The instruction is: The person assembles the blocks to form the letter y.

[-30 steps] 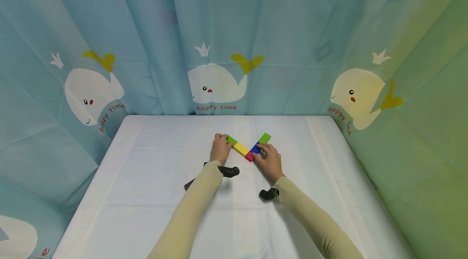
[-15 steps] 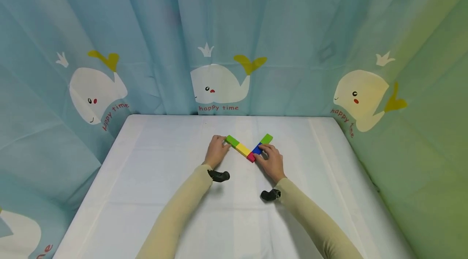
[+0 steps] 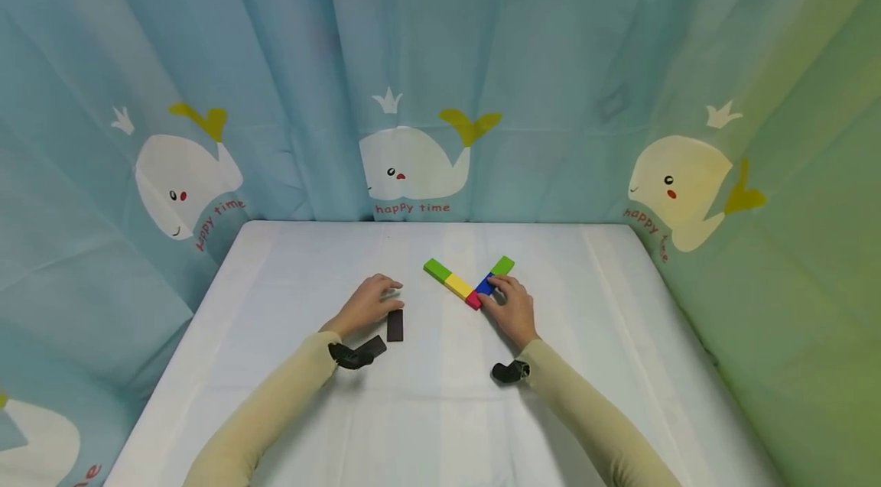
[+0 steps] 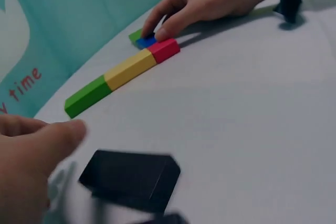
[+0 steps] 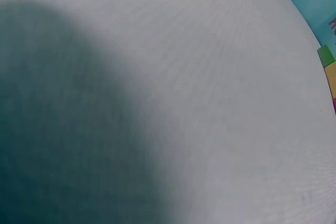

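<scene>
On the white-covered table, a person's right hand pinches the blue oblong block within a V of coloured blocks. The left hand, thumb and fingers apart, holds nothing just beside the dark, flat-sided oblong block. That dark block looks light, rigid and sturdy, perhaps slick; its long sides, near the middle, likely offer the surest hold.

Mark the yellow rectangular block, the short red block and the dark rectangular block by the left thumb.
Yellow rectangular block (image 3: 457,287): head view, middle of its top face.
Short red block (image 4: 164,51): left wrist view, middle of visible surface.
Dark rectangular block (image 3: 395,326): head view, its top face.
</scene>
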A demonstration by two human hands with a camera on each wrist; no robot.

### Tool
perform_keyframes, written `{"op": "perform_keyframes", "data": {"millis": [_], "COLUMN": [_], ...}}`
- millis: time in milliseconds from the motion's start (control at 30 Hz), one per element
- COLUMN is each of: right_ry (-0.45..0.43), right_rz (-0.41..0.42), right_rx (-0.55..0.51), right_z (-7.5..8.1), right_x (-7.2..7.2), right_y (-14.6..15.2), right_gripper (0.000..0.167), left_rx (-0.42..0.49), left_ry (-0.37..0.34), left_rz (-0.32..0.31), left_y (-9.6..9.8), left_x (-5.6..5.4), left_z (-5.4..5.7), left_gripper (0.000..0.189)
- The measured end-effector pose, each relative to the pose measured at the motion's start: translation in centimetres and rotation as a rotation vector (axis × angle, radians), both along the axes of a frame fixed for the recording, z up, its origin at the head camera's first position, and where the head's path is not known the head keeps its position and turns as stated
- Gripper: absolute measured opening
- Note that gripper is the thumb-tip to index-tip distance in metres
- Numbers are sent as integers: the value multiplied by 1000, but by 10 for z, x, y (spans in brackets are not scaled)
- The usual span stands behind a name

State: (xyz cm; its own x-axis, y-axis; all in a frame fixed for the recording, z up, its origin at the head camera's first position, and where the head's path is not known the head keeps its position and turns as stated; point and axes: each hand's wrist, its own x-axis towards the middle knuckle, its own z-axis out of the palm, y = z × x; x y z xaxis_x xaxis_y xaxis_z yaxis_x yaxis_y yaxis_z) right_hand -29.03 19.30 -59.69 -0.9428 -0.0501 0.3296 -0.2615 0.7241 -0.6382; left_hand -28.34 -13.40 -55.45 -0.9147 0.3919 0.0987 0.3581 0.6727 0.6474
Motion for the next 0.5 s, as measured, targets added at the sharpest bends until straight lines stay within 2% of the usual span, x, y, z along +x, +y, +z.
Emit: {"op": "perform_keyframes", "data": {"millis": [200,367,500], "right_ry": [-26,-32,-1], "right_rz": [0,-2,3], "right_rx": [-2,-1,-5], "right_z": [3,2,1], "right_x": [0,-1,0], "right_y": [2,2,0], "right_gripper": [43,44,43], "left_rx": [-203,-227,-242], "left_ry": [7,-28,-18], "left_rz": [-83,-112,-158], "left_y": [-9,-3,2], "left_x": [12,20,23], "left_z": [7,10,11], "left_gripper": [53,58,55]}}
